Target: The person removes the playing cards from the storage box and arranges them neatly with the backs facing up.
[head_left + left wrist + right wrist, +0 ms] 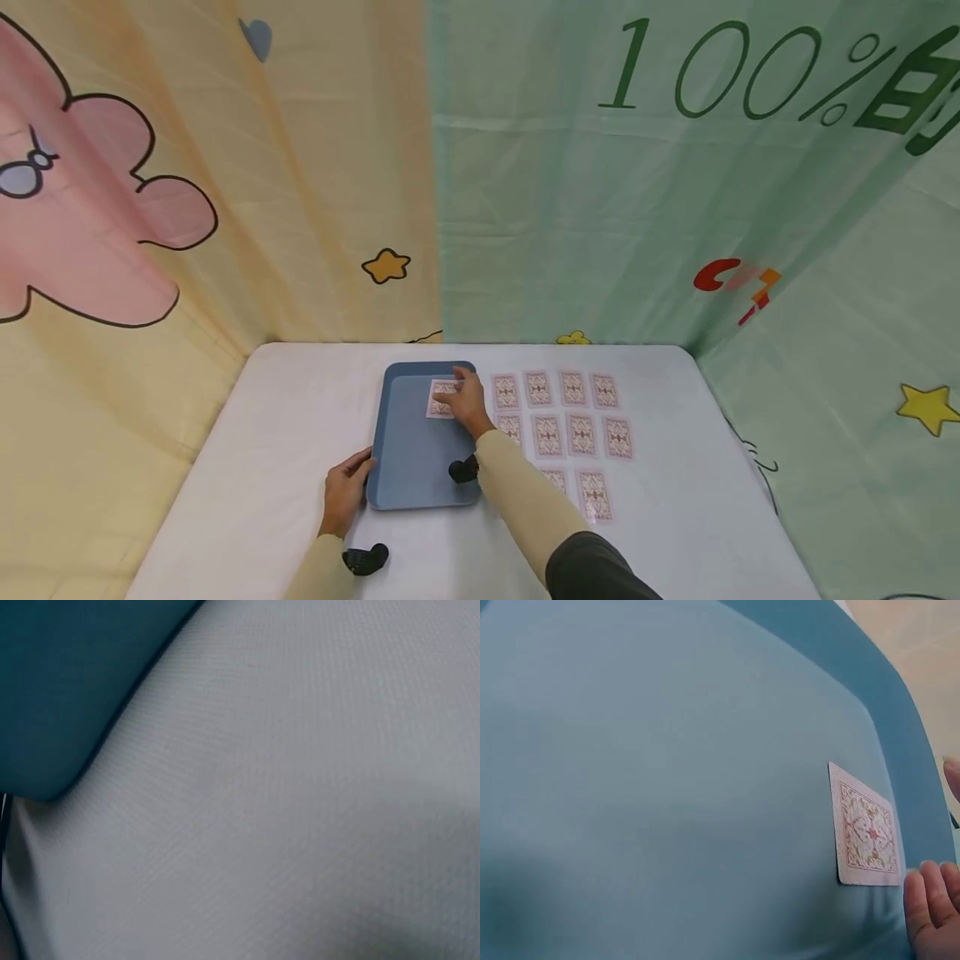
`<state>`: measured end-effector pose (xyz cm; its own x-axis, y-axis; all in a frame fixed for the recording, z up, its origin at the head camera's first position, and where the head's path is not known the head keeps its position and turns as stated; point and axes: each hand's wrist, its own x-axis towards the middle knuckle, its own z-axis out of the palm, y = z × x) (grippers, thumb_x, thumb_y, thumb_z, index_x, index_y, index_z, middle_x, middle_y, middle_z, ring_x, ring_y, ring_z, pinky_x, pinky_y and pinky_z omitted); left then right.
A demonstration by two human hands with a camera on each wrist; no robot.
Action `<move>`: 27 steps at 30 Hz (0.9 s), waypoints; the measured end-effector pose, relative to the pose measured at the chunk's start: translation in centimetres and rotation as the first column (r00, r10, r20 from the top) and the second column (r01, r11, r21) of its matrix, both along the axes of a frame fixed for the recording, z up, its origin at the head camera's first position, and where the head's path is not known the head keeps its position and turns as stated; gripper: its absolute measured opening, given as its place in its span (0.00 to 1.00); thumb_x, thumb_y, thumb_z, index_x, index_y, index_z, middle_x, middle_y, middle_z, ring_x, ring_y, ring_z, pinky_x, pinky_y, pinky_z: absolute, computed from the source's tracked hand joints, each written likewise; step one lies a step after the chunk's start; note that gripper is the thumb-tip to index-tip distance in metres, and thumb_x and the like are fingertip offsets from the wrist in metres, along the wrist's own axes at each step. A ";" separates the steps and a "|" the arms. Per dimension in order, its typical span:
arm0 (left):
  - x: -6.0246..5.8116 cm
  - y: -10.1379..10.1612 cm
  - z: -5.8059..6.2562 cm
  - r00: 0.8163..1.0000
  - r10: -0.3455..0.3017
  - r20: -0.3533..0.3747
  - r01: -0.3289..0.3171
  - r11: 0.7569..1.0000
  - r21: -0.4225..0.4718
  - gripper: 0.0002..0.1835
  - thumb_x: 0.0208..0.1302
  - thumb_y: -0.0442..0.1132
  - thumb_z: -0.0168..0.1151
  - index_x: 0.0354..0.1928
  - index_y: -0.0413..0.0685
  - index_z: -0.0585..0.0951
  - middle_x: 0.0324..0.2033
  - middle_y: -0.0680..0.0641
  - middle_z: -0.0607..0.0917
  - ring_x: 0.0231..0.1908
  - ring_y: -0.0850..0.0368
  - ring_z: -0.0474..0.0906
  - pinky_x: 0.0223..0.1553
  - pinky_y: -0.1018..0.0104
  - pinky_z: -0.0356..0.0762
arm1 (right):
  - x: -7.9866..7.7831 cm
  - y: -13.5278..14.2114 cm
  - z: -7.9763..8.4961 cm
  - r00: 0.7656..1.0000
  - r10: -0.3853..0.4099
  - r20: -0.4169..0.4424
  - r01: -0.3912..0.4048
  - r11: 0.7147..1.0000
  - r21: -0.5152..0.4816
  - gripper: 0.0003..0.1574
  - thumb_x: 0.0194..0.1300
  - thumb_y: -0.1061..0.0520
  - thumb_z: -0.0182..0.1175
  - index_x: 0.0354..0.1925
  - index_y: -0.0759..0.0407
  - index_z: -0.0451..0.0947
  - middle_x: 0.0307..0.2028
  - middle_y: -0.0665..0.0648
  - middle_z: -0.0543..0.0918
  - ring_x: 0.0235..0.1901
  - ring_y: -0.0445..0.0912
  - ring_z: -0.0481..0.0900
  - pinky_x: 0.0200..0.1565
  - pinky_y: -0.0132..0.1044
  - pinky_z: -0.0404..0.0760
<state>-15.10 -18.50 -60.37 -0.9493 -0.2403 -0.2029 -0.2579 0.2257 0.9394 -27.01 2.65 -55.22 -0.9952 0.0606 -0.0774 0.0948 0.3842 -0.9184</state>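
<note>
A blue rectangular tray point(420, 454) lies on the white table. Inside, near its far right corner, is a playing card point(440, 408) with its red patterned back up. Over that end of the tray hovers my right hand point(468, 404), thumb and fingers spread apart. The right wrist view shows several fingertips point(922, 896) beside the lower right corner of the card point(870, 832), with no pinch on it. At the tray's near left edge my left hand point(346, 492) holds the rim; in the left wrist view only the tray point(75, 682) and cloth appear.
Several playing cards point(547, 435) lie back up in rows right of the tray, some partly covered by my right forearm. Printed curtains point(525, 208) stand behind the table point(697, 500) and along its sides. A black device point(365, 559) sits on each wrist.
</note>
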 end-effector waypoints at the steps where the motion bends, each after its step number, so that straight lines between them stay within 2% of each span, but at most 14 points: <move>1: 0.0 0.0 0.0 1.000 -0.004 0.000 0.004 1.000 0.007 0.20 0.67 0.38 0.57 0.58 0.36 0.78 0.56 0.37 0.79 0.60 0.45 0.72 0.57 0.62 0.72 | -0.1 -0.1 -0.1 1.000 -0.007 0.007 0.007 1.000 -0.015 0.41 0.53 0.62 0.71 0.63 0.67 0.68 0.57 0.66 0.74 0.54 0.57 0.75 0.51 0.47 0.78; 4: 0.0 0.1 0.0 1.000 -0.011 -0.001 0.011 1.000 0.022 0.20 0.67 0.37 0.57 0.58 0.34 0.77 0.56 0.35 0.79 0.61 0.43 0.72 0.60 0.53 0.70 | -0.2 -0.4 -0.2 0.999 -0.032 0.019 0.033 0.999 -0.041 0.43 0.52 0.63 0.72 0.64 0.69 0.67 0.58 0.67 0.73 0.55 0.58 0.74 0.53 0.49 0.77; 7: 0.0 0.2 -0.1 1.000 -0.010 -0.006 0.010 1.000 0.029 0.20 0.67 0.36 0.57 0.58 0.33 0.77 0.56 0.35 0.79 0.60 0.42 0.72 0.61 0.49 0.69 | -0.3 -0.8 -0.5 0.998 -0.053 0.021 0.054 0.998 -0.025 0.44 0.51 0.63 0.73 0.64 0.71 0.66 0.59 0.69 0.72 0.56 0.60 0.73 0.57 0.51 0.74; 15: 0.0 0.5 -0.2 1.000 -0.002 -0.019 0.002 1.000 -0.003 0.19 0.66 0.37 0.58 0.56 0.35 0.79 0.54 0.37 0.81 0.58 0.44 0.74 0.59 0.51 0.70 | -0.5 -1.5 -2.2 0.994 -0.112 0.010 0.110 0.988 0.107 0.49 0.47 0.63 0.75 0.65 0.73 0.63 0.59 0.72 0.67 0.60 0.62 0.68 0.63 0.51 0.67; 21: 0.1 0.5 0.0 1.000 -0.001 -0.023 0.001 1.000 0.001 0.19 0.67 0.37 0.59 0.56 0.35 0.79 0.54 0.37 0.81 0.58 0.44 0.74 0.58 0.54 0.72 | -0.6 -1.6 -3.2 0.996 -0.091 0.004 0.089 0.978 0.188 0.54 0.45 0.66 0.75 0.67 0.73 0.59 0.61 0.71 0.65 0.62 0.61 0.66 0.64 0.49 0.67; 24: 0.1 0.4 0.0 1.000 0.000 -0.026 0.000 1.000 0.003 0.19 0.67 0.36 0.58 0.57 0.35 0.79 0.54 0.37 0.81 0.58 0.45 0.75 0.58 0.57 0.72 | -0.8 -1.7 -3.3 0.997 -0.076 0.003 0.073 0.975 0.208 0.53 0.43 0.67 0.76 0.65 0.73 0.62 0.59 0.70 0.67 0.61 0.60 0.68 0.64 0.48 0.67; 27: 0.1 0.2 0.0 1.000 0.003 -0.028 -0.003 1.000 0.004 0.18 0.67 0.36 0.58 0.56 0.35 0.79 0.54 0.36 0.81 0.58 0.44 0.74 0.58 0.54 0.72 | -0.9 -1.7 -3.2 0.998 -0.065 0.015 0.060 0.973 0.222 0.49 0.43 0.65 0.77 0.62 0.73 0.67 0.55 0.69 0.71 0.57 0.59 0.72 0.61 0.47 0.71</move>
